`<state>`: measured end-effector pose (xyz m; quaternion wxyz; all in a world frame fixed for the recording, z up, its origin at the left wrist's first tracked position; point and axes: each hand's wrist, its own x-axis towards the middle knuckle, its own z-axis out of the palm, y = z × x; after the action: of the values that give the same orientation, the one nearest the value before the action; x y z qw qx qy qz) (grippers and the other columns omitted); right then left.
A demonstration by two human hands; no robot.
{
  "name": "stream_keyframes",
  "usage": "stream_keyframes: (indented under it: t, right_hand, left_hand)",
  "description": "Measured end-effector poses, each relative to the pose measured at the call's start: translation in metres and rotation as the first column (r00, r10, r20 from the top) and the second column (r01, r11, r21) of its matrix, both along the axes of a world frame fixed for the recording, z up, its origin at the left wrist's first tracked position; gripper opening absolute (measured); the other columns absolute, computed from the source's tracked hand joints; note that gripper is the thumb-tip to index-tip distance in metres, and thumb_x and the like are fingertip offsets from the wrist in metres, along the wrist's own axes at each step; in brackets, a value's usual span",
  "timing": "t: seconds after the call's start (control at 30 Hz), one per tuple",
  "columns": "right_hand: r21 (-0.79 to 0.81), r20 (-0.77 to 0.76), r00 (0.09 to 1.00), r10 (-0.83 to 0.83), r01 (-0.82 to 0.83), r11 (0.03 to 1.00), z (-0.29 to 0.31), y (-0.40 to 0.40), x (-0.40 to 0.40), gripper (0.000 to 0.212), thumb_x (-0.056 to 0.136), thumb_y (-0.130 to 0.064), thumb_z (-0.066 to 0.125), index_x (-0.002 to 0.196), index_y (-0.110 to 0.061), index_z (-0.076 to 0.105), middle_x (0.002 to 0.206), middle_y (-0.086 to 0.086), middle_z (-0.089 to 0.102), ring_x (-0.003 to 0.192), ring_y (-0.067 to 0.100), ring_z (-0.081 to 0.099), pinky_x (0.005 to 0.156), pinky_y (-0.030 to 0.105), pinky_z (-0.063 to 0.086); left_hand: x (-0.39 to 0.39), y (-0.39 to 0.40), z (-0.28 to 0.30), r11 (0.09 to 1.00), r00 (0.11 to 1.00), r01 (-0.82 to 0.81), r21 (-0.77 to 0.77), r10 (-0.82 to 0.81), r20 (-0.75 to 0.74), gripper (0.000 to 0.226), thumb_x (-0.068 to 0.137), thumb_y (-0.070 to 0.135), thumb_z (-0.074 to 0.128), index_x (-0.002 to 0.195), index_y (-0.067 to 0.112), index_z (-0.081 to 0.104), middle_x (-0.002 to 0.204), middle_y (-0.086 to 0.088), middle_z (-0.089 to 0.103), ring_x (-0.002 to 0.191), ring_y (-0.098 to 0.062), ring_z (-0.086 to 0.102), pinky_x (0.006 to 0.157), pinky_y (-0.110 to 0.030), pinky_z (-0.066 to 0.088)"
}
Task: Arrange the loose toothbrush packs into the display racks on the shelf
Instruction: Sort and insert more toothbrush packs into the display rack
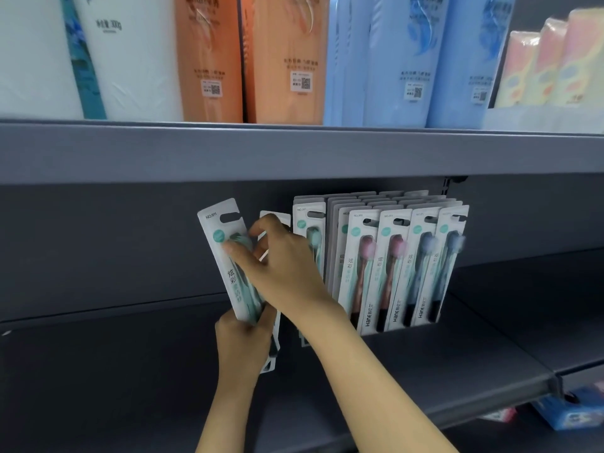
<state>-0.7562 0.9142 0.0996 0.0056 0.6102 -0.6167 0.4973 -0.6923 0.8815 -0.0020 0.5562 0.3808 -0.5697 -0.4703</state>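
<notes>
A white toothbrush pack with a green brush (pixel 219 243) leans tilted to the left in front of the shelf's back wall. My left hand (pixel 243 341) grips its bottom end from below. My right hand (pixel 281 259) reaches across from the right, fingers on the pack's front and thumb by a second pack (pixel 274 220) behind it. Right of my hands, rows of hanging toothbrush packs (pixel 402 266) with green, pink and blue brushes fill the display rack.
A grey shelf board (pixel 294 152) runs overhead, loaded with white, orange and blue tissue packs (pixel 284 60). The dark lower shelf (pixel 425 364) stretches below the rack. A blue box (pixel 568 413) lies at the lower right.
</notes>
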Motion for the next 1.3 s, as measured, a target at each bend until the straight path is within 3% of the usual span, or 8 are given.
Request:
stream_keyframes:
  t: [0.23,0.43,0.77,0.83,0.97,1.1,1.17,1.3]
  right_hand:
    - [-0.053,-0.027,1.0,-0.006,0.004,0.999,0.002,-0.002,-0.008,0.025,0.093,-0.031,0.054,0.098,-0.007,0.056,0.089,0.006,0.067,0.079,0.016,0.065,0.069,0.027,0.053]
    - [-0.016,0.023,0.993,-0.119,0.119,0.993,0.01,0.009,-0.039,0.024,0.094,-0.03,0.053,0.096,-0.007,0.059,0.084,0.002,0.066,0.072,0.011,0.063,0.06,0.016,0.047]
    - [-0.092,0.107,0.916,-0.387,0.397,0.913,0.008,0.021,-0.062,0.024,0.092,-0.025,0.054,0.091,-0.002,0.058,0.078,0.007,0.064,0.064,0.015,0.058,0.057,0.017,0.041]
    - [-0.115,0.093,0.904,-0.417,0.426,0.897,0.003,0.02,-0.062,0.024,0.091,-0.026,0.055,0.09,-0.002,0.058,0.077,0.006,0.064,0.067,0.018,0.06,0.061,0.024,0.045]
    - [-0.135,0.114,0.889,-0.444,0.457,0.879,-0.011,0.014,-0.065,0.019,0.089,-0.02,0.057,0.087,-0.001,0.056,0.072,0.006,0.063,0.061,0.016,0.057,0.054,0.018,0.042]
    - [-0.109,0.111,0.889,-0.444,0.455,0.884,-0.024,0.009,-0.065,0.016,0.088,-0.015,0.058,0.086,0.001,0.056,0.071,0.007,0.061,0.069,0.018,0.053,0.056,0.016,0.038]
    - [-0.111,0.095,0.888,-0.449,0.458,0.882,-0.027,0.008,-0.064,0.017,0.088,-0.015,0.058,0.086,0.001,0.056,0.07,0.007,0.059,0.072,0.017,0.049,0.056,0.017,0.034]
    - [-0.113,0.067,0.89,-0.451,0.456,0.883,-0.024,0.008,-0.065,0.017,0.089,-0.015,0.058,0.086,0.001,0.055,0.066,0.002,0.052,0.059,0.007,0.04,0.054,0.008,0.034]
  left_hand:
    - [0.001,0.001,0.006,0.995,0.995,0.099,-0.014,-0.1,-0.016,0.03,0.083,0.009,0.071,0.057,0.012,0.056,0.042,0.009,0.052,0.041,0.002,0.048,0.045,-0.012,0.039]
    - [0.01,0.001,0.006,0.992,0.991,0.083,-0.097,-0.092,-0.093,0.041,0.09,0.049,0.053,0.093,0.015,0.075,0.087,0.002,0.074,0.09,-0.011,0.068,0.085,-0.027,0.052]
    - [0.007,0.001,0.005,0.999,0.995,-0.024,-0.043,0.02,-0.099,0.017,0.092,0.021,0.062,0.105,0.021,0.072,0.101,0.013,0.071,0.092,0.007,0.065,0.087,-0.016,0.047]
    - [0.006,0.0,0.002,0.997,0.997,-0.034,-0.068,0.029,-0.077,0.019,0.093,0.012,0.059,0.105,0.022,0.071,0.1,0.016,0.07,0.081,0.01,0.063,0.079,-0.01,0.048]
    - [0.01,-0.003,-0.003,0.99,0.999,-0.033,-0.138,0.031,-0.01,0.035,0.092,-0.003,0.054,0.109,0.023,0.068,0.111,0.016,0.065,0.1,0.005,0.062,0.088,-0.015,0.05]
    - [0.01,-0.005,-0.005,0.986,0.999,-0.05,-0.157,0.048,-0.015,0.041,0.09,-0.01,0.053,0.106,0.026,0.066,0.101,0.015,0.064,0.082,0.006,0.063,0.071,-0.008,0.051]
    - [0.011,-0.005,-0.006,0.981,0.997,-0.075,-0.178,0.073,-0.019,0.047,0.088,-0.01,0.055,0.102,0.035,0.061,0.1,0.011,0.062,0.078,0.002,0.061,0.071,-0.015,0.051]
    - [0.012,-0.007,-0.006,0.978,0.99,-0.129,-0.164,0.118,-0.078,0.072,0.085,-0.012,0.058,0.096,0.058,0.046,0.122,-0.006,0.05,0.105,-0.025,0.059,0.084,-0.037,0.054]
